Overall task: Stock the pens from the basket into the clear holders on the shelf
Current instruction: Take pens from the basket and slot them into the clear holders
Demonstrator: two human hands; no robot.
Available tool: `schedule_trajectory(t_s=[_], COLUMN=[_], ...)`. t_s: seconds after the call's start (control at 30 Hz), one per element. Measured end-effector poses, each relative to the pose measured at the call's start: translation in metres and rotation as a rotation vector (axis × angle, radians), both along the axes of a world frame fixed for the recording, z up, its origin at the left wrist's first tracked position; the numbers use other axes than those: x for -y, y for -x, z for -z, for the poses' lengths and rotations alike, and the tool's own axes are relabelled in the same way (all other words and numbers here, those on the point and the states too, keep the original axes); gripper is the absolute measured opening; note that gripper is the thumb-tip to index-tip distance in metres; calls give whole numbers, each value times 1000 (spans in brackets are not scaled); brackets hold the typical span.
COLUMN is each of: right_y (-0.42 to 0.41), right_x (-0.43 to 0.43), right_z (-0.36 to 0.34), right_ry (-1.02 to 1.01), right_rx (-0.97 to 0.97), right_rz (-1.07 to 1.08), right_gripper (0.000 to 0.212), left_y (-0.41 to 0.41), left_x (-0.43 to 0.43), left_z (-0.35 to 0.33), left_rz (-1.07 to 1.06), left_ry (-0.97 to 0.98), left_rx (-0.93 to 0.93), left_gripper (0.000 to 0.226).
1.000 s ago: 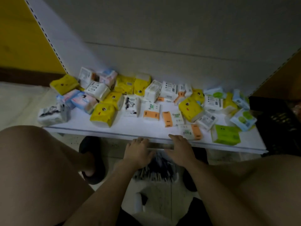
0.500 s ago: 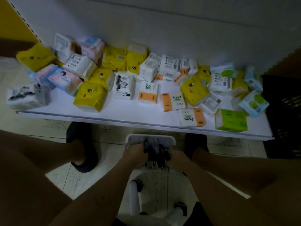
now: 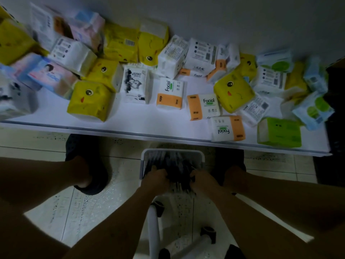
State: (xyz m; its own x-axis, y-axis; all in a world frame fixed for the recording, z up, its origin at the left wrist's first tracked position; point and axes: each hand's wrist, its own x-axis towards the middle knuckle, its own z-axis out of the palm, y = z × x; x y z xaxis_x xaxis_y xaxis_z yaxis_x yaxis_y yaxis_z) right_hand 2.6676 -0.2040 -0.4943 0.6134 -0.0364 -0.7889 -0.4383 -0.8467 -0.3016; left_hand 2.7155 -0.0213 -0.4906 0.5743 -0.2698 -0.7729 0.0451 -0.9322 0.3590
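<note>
A white basket point(image 3: 143, 157) sits on the floor between my feet, just below the shelf's front edge. It holds a dark bundle of pens point(image 3: 177, 165), blurred in the dim light. My left hand point(image 3: 155, 179) grips the bundle's left side and my right hand point(image 3: 201, 179) grips its right side, both curled around the pens inside the basket. No clear holders show in this view.
The white shelf point(image 3: 149, 120) above the basket carries several tissue packs: yellow duck packs point(image 3: 91, 100), orange Facial packs point(image 3: 169, 94), a green pack point(image 3: 280, 131). A black crate point(image 3: 336, 90) stands at the right. White stool legs point(image 3: 154, 230) lie beneath my arms on the tiled floor.
The view tilted down and closer. My hands dropped from the shelf edge into the basket and closed around the pens.
</note>
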Motion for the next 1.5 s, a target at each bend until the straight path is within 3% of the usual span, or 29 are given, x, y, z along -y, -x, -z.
schedule_trajectory(t_s=[0.17,0.27,0.37,0.5,0.73,0.93,1.13,1.37,1.5], right_y=[-9,-12,-16,-23,-26,-28,-20,-9,-10], right_x=[1,4,6,4,5,3,-1,-18,-25], right_z=[13,16,16,13,13,-6,-34,-99,-130], right_ry=[75,90,67,24,22,14,-32,-242,-180], right_rx=[119,45,-16,-94,-114,87,82,20,139], right_rz=[-13,-87,-127,-162,-30,198,403,517,539], right_gripper=[24,26,30,29,29,21,14,20,22], left_y=[8,14,19,16,10,3,2,14,14], left_x=[1,-4,-11,-13,-9,-9,-11,-17,-24], left_z=[3,2,8,4,2,-10,-45,-85,-114], left_rz=[-41,-64,-20,-108,-334,-492,-657,-838,-799], left_ry=[54,31,172,210,144,179,283,530,552], left_rx=[15,111,83,87,77,-20,-219,-358,-265], left_gripper=[23,23,27,23,16,13,18,29,19])
